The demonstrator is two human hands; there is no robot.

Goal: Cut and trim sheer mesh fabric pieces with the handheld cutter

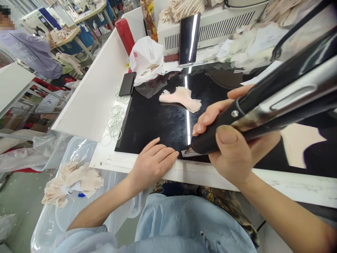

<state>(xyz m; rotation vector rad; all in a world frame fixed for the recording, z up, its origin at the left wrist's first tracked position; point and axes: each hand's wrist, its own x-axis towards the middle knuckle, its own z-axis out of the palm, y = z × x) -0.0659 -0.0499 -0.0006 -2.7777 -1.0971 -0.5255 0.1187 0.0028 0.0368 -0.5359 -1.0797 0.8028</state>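
My right hand [234, 144] is wrapped around a long black-and-silver handheld tool [263, 102], which reaches close to the camera at the upper right; its exact kind is unclear. The tool's rounded black end hangs over the front of a glossy black work surface [147, 123]. Beneath that end, a small printed slip [189, 153] is partly covered. My left hand [156, 163] lies with fingers stretched out at the front edge, holding nothing. Beyond the hands rests a small stack of beige cut fabric pieces [180, 98]. Another beige piece [300, 144] lies to the right.
Pale elastic rings [116, 117] and a black phone [127, 84] lie along the left. Behind are a white plastic bag [147, 56], an upright phone [189, 38] and a vented white box [226, 30]. Bundled fabric [76, 181] sits on a plastic bin's lid [48, 225].
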